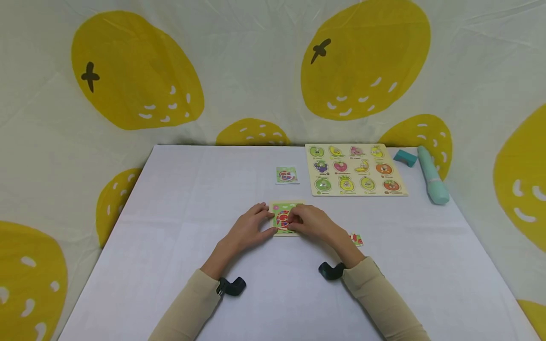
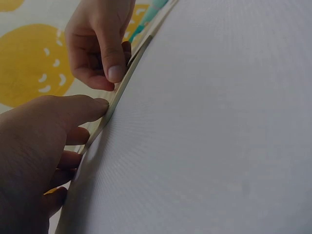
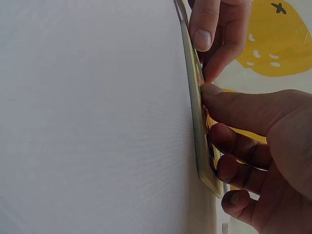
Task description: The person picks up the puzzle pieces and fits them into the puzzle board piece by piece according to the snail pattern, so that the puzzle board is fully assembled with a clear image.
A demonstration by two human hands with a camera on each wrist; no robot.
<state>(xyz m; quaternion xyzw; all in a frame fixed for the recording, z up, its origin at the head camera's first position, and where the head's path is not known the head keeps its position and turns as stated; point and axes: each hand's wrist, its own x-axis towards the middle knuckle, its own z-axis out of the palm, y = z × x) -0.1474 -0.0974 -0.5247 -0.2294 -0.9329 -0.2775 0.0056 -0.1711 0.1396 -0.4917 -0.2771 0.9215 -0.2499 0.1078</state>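
A small square wooden picture puzzle (image 1: 278, 207), with a green border and a red and purple picture, lies flat in front of me. My left hand (image 1: 251, 226) rests against its left side, thumb by the near left corner and fingers loosely extended. From the right, my right hand (image 1: 313, 221) reaches over the puzzle, thumb and fingers bent together at a puzzle piece (image 3: 207, 119); the fingers hide most of it. Right wrist view: these fingertips touch the picture face, above the pale board edge. Another puzzle piece (image 1: 356, 239), red and green, lies partly behind my right wrist.
Beyond the puzzle lies a small square picture card (image 1: 287, 175). A wooden fruit peg board (image 1: 355, 192) stands at the back right. Beside it are a teal angled block (image 1: 405, 158) and a teal cylindrical object (image 1: 432, 177). Fruit-printed cloth hangs behind the white table (image 1: 192, 189).
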